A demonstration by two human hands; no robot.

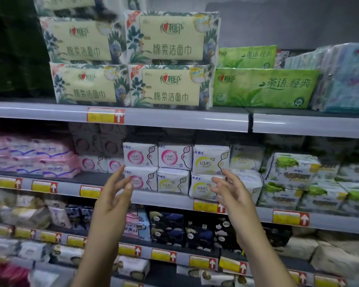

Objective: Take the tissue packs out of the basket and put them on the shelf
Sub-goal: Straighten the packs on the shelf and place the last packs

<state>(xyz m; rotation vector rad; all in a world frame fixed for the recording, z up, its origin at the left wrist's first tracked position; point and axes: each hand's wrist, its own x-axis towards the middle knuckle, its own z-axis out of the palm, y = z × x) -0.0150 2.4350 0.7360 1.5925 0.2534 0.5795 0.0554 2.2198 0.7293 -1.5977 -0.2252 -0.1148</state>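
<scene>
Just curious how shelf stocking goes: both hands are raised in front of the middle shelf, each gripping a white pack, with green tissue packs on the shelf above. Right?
Not quite. In the head view the left hand and right hand are open and hold nothing. The rest stands: they are raised before the middle shelf, with green tissue packs above.

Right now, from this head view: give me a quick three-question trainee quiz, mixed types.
1. True or false: the left hand is gripping a pack.
2. The long green plastic tissue pack on the top grey metal shelf lies where relative to the cream floral-print face-towel packs? A) left B) right C) below
3. Fill in: the white KMS packs between the two hands are stacked ___ high.

Key: 1 false, both it and the right hand are open and empty. 2 B. 3 two.
</scene>
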